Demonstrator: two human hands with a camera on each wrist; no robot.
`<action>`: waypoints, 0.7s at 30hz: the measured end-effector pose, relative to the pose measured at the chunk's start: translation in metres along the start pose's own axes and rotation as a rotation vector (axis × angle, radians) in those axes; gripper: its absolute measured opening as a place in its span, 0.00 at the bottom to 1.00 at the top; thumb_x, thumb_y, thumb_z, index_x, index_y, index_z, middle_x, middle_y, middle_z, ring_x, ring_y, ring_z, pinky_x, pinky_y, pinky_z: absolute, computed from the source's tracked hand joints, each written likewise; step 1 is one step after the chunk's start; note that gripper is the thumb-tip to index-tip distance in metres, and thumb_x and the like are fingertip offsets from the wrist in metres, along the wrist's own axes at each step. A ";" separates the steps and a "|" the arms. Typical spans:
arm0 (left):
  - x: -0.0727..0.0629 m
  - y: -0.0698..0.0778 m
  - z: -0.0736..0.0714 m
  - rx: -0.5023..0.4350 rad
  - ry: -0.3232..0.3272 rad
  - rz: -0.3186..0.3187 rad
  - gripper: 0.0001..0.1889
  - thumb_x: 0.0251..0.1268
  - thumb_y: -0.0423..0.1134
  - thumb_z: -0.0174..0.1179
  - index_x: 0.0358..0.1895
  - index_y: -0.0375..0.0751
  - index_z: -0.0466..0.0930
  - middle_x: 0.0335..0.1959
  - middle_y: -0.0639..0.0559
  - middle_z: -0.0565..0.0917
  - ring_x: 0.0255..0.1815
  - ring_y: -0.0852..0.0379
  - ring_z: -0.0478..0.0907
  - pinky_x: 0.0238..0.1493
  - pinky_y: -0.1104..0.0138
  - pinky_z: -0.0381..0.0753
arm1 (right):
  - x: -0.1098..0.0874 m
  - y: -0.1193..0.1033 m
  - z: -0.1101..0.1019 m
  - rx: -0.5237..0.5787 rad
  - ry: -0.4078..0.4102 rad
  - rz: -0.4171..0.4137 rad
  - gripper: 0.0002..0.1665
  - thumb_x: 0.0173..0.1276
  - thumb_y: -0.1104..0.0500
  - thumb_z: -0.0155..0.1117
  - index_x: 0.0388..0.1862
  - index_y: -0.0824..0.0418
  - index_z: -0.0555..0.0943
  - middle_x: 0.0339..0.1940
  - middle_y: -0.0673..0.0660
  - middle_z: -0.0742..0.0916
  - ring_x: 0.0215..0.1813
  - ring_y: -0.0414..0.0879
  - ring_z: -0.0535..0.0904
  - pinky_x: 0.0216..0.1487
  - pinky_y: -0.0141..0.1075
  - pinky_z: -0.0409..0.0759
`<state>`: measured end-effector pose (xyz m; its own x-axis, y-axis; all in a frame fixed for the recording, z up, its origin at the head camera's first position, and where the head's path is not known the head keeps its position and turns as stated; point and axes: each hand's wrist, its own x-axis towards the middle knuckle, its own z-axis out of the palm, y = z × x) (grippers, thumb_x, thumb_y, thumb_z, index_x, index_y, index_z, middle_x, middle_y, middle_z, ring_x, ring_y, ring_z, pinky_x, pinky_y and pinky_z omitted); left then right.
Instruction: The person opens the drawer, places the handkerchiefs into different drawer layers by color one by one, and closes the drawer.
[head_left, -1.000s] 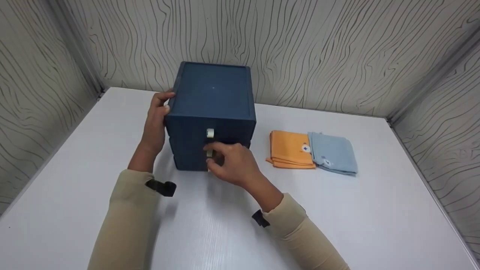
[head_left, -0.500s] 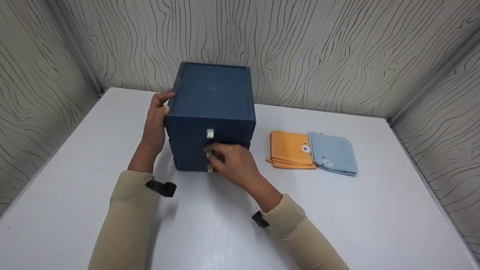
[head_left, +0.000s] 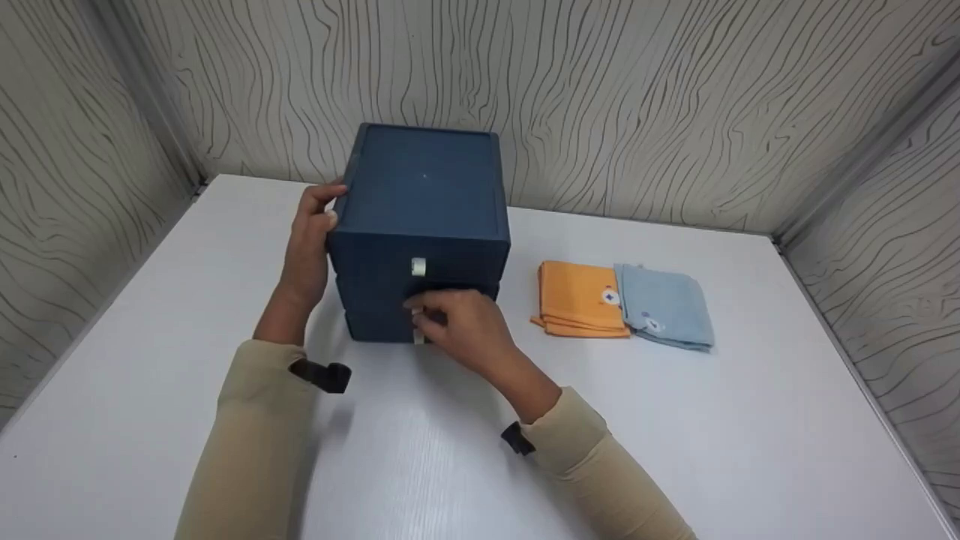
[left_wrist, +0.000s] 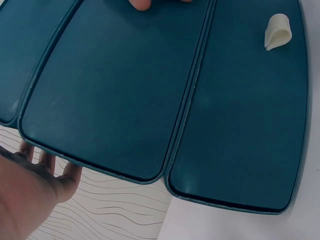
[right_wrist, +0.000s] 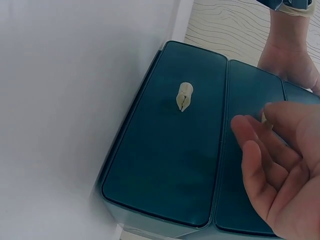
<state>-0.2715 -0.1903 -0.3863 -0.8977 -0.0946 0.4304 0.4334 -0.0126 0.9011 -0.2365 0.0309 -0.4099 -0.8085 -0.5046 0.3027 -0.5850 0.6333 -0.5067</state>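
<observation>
A dark blue drawer unit (head_left: 424, 180) stands on the white table, with three stacked drawer fronts bearing small cream loop pulls. My left hand (head_left: 306, 244) rests against its left side near the top edge, fingers lying along the wall. At the front, my right hand (head_left: 469, 326) pinches the middle drawer's pull (right_wrist: 266, 121) between thumb and index finger, the other fingers loosely bent. The top pull (head_left: 418, 267) shows just above that hand, and the bottom pull (right_wrist: 184, 96) is bare in the right wrist view. All the drawers look closed.
Right of the unit lie a folded orange cloth (head_left: 577, 296) and a folded light blue cloth (head_left: 667, 304), edges touching. Panels with a wavy line pattern (head_left: 600, 112) enclose the table (head_left: 787, 420) at the back and sides.
My right thumb has come up toward the index finger, from a wider spread to a pinch on the middle pull, uncovering the bottom pull. My left hand stays put against the unit.
</observation>
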 end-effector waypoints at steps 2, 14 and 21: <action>0.001 0.000 0.000 -0.001 0.000 -0.005 0.21 0.65 0.41 0.38 0.58 0.45 0.70 0.67 0.48 0.64 0.69 0.53 0.59 0.66 0.52 0.57 | 0.000 0.001 0.000 0.008 0.001 0.000 0.10 0.65 0.55 0.63 0.42 0.48 0.88 0.41 0.43 0.89 0.34 0.34 0.81 0.38 0.32 0.79; 0.001 -0.003 -0.002 0.022 0.002 0.051 0.21 0.68 0.45 0.37 0.58 0.44 0.71 0.65 0.48 0.64 0.66 0.52 0.62 0.62 0.56 0.62 | 0.001 0.001 -0.002 0.028 -0.047 0.014 0.11 0.65 0.57 0.62 0.43 0.49 0.88 0.41 0.44 0.89 0.34 0.34 0.80 0.36 0.29 0.77; 0.002 0.004 0.000 -0.053 -0.001 -0.001 0.18 0.63 0.39 0.43 0.55 0.45 0.72 0.64 0.48 0.65 0.60 0.51 0.66 0.58 0.60 0.65 | 0.001 0.003 -0.001 0.021 -0.029 -0.010 0.10 0.66 0.56 0.62 0.42 0.49 0.88 0.40 0.43 0.89 0.33 0.34 0.80 0.36 0.29 0.77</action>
<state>-0.2717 -0.1905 -0.3814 -0.8981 -0.0936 0.4297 0.4362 -0.0650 0.8975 -0.2394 0.0332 -0.4103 -0.8002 -0.5278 0.2847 -0.5914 0.6158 -0.5205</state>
